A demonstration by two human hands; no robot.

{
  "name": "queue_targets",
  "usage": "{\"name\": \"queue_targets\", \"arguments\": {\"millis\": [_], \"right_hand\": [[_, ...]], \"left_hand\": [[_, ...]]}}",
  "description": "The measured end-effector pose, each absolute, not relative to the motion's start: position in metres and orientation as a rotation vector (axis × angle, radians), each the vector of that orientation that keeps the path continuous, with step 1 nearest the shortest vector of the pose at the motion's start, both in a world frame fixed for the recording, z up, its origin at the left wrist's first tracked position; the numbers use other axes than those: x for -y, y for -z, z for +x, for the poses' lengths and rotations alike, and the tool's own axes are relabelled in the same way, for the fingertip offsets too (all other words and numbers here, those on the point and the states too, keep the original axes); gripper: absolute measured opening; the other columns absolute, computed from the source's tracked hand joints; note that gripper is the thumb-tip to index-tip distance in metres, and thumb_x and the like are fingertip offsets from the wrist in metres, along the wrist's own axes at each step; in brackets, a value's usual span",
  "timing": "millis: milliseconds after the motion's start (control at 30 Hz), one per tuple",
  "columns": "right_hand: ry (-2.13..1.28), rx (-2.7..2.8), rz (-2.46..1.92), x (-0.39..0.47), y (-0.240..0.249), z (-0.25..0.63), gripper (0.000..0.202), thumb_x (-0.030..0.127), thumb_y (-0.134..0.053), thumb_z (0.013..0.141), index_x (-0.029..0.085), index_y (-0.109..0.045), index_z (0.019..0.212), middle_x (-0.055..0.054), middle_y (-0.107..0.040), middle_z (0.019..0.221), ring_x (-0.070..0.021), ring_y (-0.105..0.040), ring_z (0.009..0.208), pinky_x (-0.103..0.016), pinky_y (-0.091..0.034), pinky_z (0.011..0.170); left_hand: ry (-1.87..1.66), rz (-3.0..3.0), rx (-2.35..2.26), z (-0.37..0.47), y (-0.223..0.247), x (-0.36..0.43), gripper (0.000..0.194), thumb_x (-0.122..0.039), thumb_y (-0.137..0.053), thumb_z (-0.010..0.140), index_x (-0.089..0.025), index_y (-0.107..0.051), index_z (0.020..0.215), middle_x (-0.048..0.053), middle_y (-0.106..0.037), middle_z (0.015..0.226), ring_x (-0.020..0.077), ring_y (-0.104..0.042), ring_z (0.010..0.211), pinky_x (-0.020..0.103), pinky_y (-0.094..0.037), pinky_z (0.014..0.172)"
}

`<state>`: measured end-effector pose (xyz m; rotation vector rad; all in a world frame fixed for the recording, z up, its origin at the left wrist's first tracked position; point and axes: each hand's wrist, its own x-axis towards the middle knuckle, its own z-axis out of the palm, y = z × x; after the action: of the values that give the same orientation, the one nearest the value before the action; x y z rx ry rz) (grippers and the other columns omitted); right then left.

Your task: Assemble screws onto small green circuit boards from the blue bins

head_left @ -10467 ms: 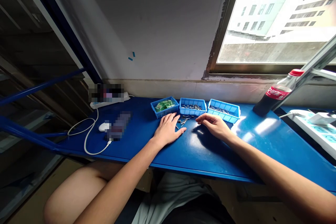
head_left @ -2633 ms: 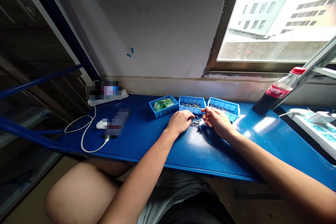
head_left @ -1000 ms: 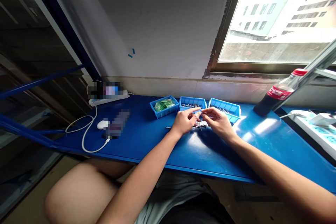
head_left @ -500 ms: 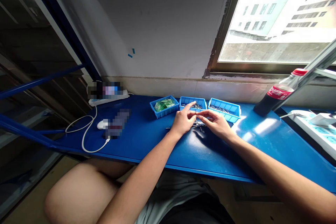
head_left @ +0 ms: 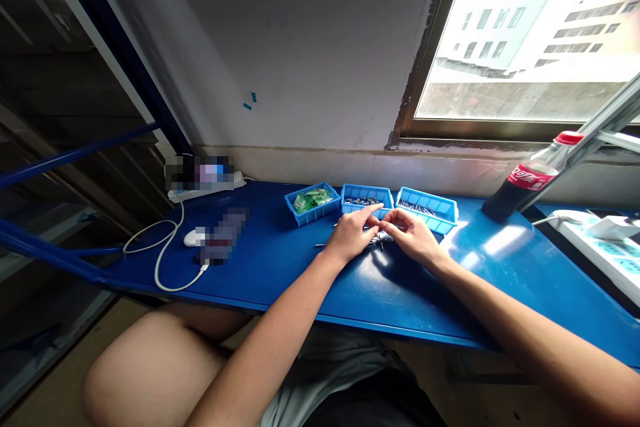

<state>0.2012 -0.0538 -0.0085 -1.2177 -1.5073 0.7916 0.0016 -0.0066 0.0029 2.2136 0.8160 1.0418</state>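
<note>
My left hand (head_left: 351, 235) and my right hand (head_left: 411, 233) meet at the fingertips over the blue table, just in front of the bins. Both are closed in a pinch; whatever lies between the fingertips is too small and hidden to name. Under and between them is a loose pile of metal screw-like pieces (head_left: 382, 240), partly covered by my fingers. One more thin metal piece (head_left: 320, 245) lies left of my left hand. Behind my hands, the middle blue bin (head_left: 367, 189) holds small metal parts. The right blue bin (head_left: 445, 223) contains long, thin screw-like pieces.
A left blue bin (head_left: 319, 215) holds green plastic packets. At the right stand a cola bottle (head_left: 530, 177) and a white power strip (head_left: 617, 247). A white cable (head_left: 159, 260) loops at the left beside a white mouse-like object (head_left: 193, 238) and a blurred dark item.
Both hands have shifted slightly right and down, staying together. A small dark piece showing between the fingertips before is now hidden. More of the middle bin's contents shows.
</note>
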Motion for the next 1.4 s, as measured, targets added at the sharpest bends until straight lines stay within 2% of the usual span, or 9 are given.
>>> {"name": "queue_targets", "arguments": {"millis": [133, 433, 600, 667, 867, 1033, 1167, 1233, 1400], "right_hand": [[-0.791, 1.503, -1.228, 0.054, 0.004, 0.202, 0.031, 0.058, -0.075, 0.095, 0.028, -0.071, 0.093, -0.001, -0.07, 0.088, -0.0208, -0.061, 0.076, -0.035, -0.049, 0.07], [-0.823, 1.579, -1.208, 0.058, 0.005, 0.196, 0.035, 0.061, -0.074, 0.095, 0.027, -0.078, 0.102, -0.005, -0.078, 0.098, -0.0245, -0.069, 0.085, -0.038, -0.056, 0.077], [-0.819, 1.579, -1.195, 0.057, 0.006, 0.198, 0.039, 0.063, -0.072, 0.095, 0.025, -0.078, 0.102, -0.005, -0.079, 0.097, -0.0245, -0.072, 0.087, -0.037, -0.059, 0.081], [-0.82, 1.585, -1.186, 0.057, 0.006, 0.198, 0.039, 0.063, -0.072, 0.095, 0.026, -0.078, 0.104, -0.005, -0.08, 0.101, -0.0253, -0.073, 0.09, -0.037, -0.06, 0.083], [-0.807, 1.604, -1.187, 0.056, 0.009, 0.198, 0.036, 0.06, -0.073, 0.096, 0.027, -0.079, 0.109, -0.006, -0.081, 0.107, -0.027, -0.075, 0.094, -0.04, -0.062, 0.086], [-0.832, 1.602, -1.192, 0.057, 0.01, 0.199, 0.036, 0.06, -0.073, 0.096, 0.027, -0.079, 0.11, -0.006, -0.082, 0.109, -0.0269, -0.076, 0.094, -0.041, -0.063, 0.088], [-0.875, 1.576, -1.144, 0.057, 0.006, 0.197, 0.035, 0.058, -0.074, 0.096, 0.028, -0.08, 0.113, -0.005, -0.082, 0.111, -0.0265, -0.076, 0.098, -0.04, -0.062, 0.091], [-0.912, 1.559, -1.119, 0.057, 0.005, 0.198, 0.035, 0.057, -0.075, 0.096, 0.028, -0.081, 0.115, -0.005, -0.081, 0.112, -0.025, -0.076, 0.095, -0.038, -0.062, 0.087], [-0.951, 1.536, -1.131, 0.054, 0.008, 0.201, 0.039, 0.062, -0.074, 0.095, 0.028, -0.082, 0.112, -0.004, -0.08, 0.093, -0.0172, -0.061, 0.062, -0.033, -0.054, 0.059]], "left_hand": [[-1.143, 2.035, -0.861, 0.002, -0.01, 0.007, 0.051, -0.017, -0.076, 0.092, -0.024, -0.068, 0.142, 0.003, -0.084, 0.105, 0.0204, -0.079, 0.094, 0.032, -0.065, 0.089], [-1.132, 1.725, -0.783, 0.003, -0.008, 0.003, 0.048, -0.02, -0.08, 0.088, -0.018, -0.069, 0.135, 0.008, -0.083, 0.106, 0.0214, -0.079, 0.098, 0.031, -0.064, 0.086], [-1.105, 1.718, -0.793, 0.003, -0.008, 0.002, 0.022, -0.026, -0.082, 0.087, -0.016, -0.081, 0.106, 0.011, -0.082, 0.111, 0.0234, -0.078, 0.101, 0.033, -0.063, 0.086], [-1.107, 1.713, -0.782, 0.002, -0.008, 0.001, 0.017, -0.028, -0.084, 0.086, -0.016, -0.081, 0.096, 0.011, -0.081, 0.11, 0.0232, -0.077, 0.1, 0.033, -0.063, 0.086], [-1.155, 1.673, -0.783, 0.002, -0.005, -0.003, 0.02, -0.031, -0.089, 0.082, -0.015, -0.077, 0.085, 0.011, -0.078, 0.108, 0.0227, -0.074, 0.103, 0.031, -0.061, 0.085], [-1.196, 1.609, -0.788, 0.002, -0.001, -0.006, 0.034, -0.038, -0.097, 0.073, -0.013, -0.074, 0.078, 0.012, -0.077, 0.106, 0.024, -0.074, 0.102, 0.033, -0.061, 0.086], [-1.171, 1.581, -0.734, 0.002, -0.003, -0.006, 0.035, -0.045, -0.095, 0.076, -0.014, -0.08, 0.084, 0.015, -0.077, 0.113, 0.0279, -0.074, 0.109, 0.037, -0.063, 0.088], [-1.146, 1.58, -0.694, 0.003, -0.004, -0.006, 0.033, -0.046, -0.091, 0.081, -0.015, -0.085, 0.091, 0.016, -0.077, 0.119, 0.0297, -0.074, 0.115, 0.039, -0.064, 0.092], [-1.091, 1.61, -0.628, 0.003, -0.003, -0.007, 0.029, -0.043, -0.087, 0.087, -0.018, -0.088, 0.103, 0.016, -0.078, 0.125, 0.0313, -0.073, 0.123, 0.044, -0.062, 0.105]]}}
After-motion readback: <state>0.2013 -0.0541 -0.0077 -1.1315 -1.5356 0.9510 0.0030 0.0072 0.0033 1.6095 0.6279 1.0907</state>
